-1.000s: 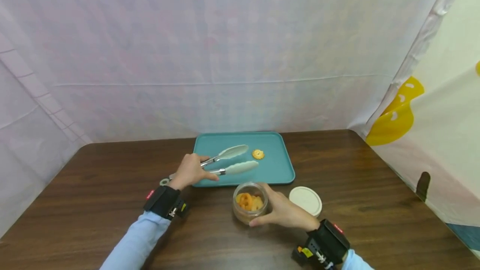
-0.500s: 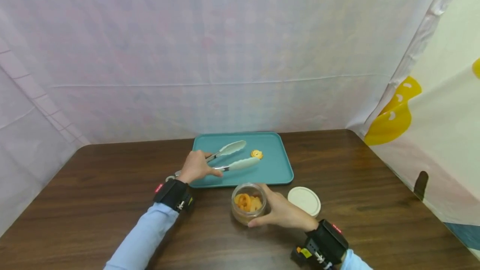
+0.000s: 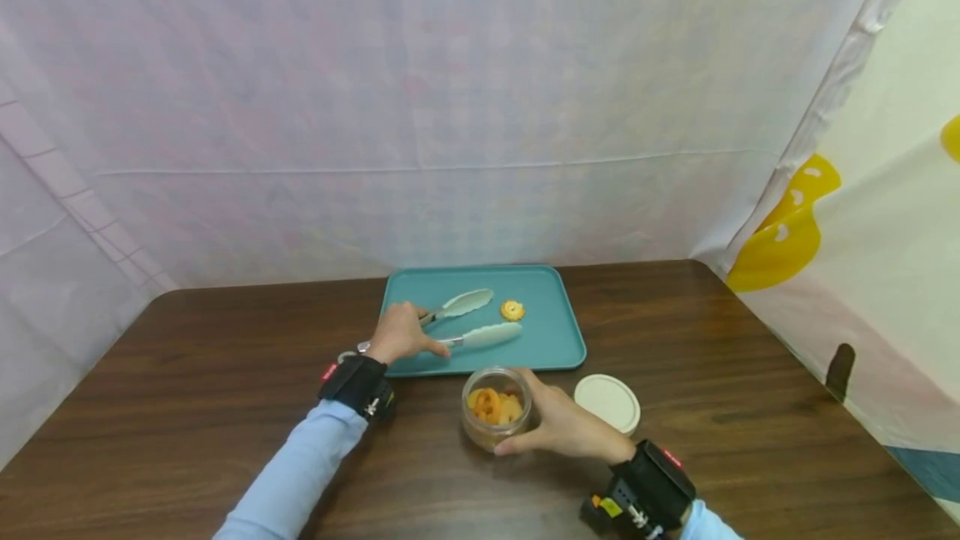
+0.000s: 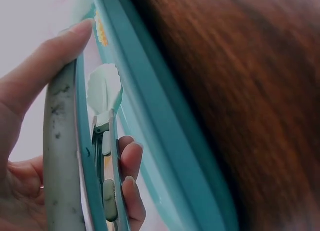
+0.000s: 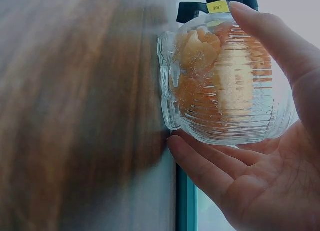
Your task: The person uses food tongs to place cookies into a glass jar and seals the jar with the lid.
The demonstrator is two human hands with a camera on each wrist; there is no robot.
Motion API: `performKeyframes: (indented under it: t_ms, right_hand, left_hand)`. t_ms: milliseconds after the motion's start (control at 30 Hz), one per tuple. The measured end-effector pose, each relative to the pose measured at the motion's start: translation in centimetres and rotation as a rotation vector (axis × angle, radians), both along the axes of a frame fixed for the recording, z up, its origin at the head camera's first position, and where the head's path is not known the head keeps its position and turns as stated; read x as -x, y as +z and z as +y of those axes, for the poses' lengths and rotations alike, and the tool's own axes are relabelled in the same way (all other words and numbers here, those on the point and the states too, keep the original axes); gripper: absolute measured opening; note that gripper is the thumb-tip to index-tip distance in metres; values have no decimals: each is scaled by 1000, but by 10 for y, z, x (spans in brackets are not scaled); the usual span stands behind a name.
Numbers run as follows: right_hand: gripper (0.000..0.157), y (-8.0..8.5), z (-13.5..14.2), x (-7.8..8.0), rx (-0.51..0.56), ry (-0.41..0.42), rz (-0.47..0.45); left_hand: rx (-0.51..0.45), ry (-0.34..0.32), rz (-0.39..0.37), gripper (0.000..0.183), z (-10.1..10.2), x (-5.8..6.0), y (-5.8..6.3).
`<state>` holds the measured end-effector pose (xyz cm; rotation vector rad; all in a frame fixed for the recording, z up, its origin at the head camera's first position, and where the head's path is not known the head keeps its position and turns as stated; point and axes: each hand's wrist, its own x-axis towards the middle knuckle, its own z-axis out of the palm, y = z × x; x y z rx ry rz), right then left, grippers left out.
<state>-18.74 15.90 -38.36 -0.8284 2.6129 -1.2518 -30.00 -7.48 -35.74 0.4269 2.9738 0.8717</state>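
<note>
My left hand (image 3: 405, 334) grips a pair of tongs (image 4: 62, 156) with its thumb on one arm and fingers on the other. Their pale green scalloped tips (image 3: 491, 334) are spread apart over the blue-green tray (image 3: 551, 348). A small round yellow cookie (image 3: 513, 310) lies flat on the tray, just right of the tips. In front of the tray, my right hand (image 3: 558, 419) is curled around a ribbed glass jar (image 5: 235, 91). The jar stands upright without a lid. Orange and yellow snack pieces (image 3: 495, 407), one of them ring-shaped, sit inside.
A round off-white lid (image 3: 607, 403) lies on the brown wooden table (image 3: 187, 415), right of the jar and beside the right wrist. The tray is close to the table's back edge, with a pale curtain (image 3: 420, 107) behind it.
My left hand has shifted slightly right with the tongs. A tong tip overlapped the cookie half a second ago and is now apart from it. My right hand and the jar stay put.
</note>
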Motion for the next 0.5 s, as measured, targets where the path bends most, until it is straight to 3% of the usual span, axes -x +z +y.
performKeyframes:
  t_ms: [500]
  right_hand:
    - [87, 1, 0, 0, 0, 5, 1]
  left_hand:
    - [76, 7, 62, 76, 17, 6, -1]
